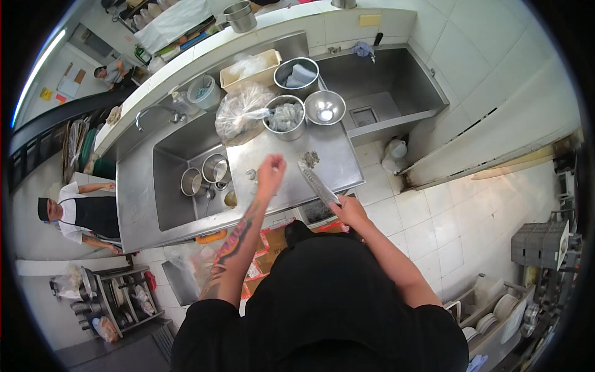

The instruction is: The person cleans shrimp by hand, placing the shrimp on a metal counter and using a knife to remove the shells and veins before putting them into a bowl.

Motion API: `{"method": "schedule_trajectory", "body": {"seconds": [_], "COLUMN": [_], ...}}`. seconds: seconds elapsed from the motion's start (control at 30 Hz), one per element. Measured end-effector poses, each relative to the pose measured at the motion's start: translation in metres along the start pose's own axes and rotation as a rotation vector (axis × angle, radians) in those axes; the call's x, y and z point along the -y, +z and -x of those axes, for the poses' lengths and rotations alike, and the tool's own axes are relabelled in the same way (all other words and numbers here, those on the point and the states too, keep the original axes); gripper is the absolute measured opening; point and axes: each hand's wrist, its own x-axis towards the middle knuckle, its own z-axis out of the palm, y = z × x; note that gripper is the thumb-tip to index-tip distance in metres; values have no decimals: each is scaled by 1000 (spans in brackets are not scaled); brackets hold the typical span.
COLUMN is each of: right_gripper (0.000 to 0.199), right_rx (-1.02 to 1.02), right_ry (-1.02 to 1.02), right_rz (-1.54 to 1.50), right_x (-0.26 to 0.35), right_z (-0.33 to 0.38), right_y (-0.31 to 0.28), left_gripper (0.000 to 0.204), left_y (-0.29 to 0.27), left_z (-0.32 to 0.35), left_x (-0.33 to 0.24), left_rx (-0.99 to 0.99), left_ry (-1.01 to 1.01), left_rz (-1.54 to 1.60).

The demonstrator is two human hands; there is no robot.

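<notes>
My right hand grips the handle of a kitchen knife. Its broad blade points away from me and to the left, over the steel counter. By the blade's tip lies a small heap of greyish scraps. My left hand is closed above the counter, left of the knife. Whatever its curled fingers hold, if anything, is hidden. A few small grey pieces, possibly shrimp, lie beside my left wrist. Beyond the hands stands a steel pot with similar grey pieces in it.
An empty-looking steel bowl, another pot, a clear plastic bag and a cream tub crowd the counter's back. A sink with pots lies left, another sink right. A person in an apron stands far left.
</notes>
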Motion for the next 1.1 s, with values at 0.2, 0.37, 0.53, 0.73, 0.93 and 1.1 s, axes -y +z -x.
{"method": "schedule_trajectory", "body": {"seconds": [0.2,0.37,0.53,0.73,0.93,1.1], "right_gripper": [43,41,40,40,40,43], "right_rx": [51,127,5,62,12,87], "right_ry": [5,75,-112,-40,-77,45], "right_rz": [-62,-104,34,-12,-6,-37], "right_x": [0,13,11,14,9,19], "right_z": [2,0,-2,-3,-10,-14], "right_y": [0,-6,6,10,14,-4], "left_gripper": [13,20,26,23,21,21], "left_y": [9,-38,-66,-75,-51,-8], "left_z": [95,61,2,-32,-38,-7], "left_x": [5,39,37,53,34,5], "left_rx": [77,-179,-68,268,183,231], "left_ry": [381,-28,193,173,136,340], "left_rz": [-223,-298,-574,-811,-446,-607]}}
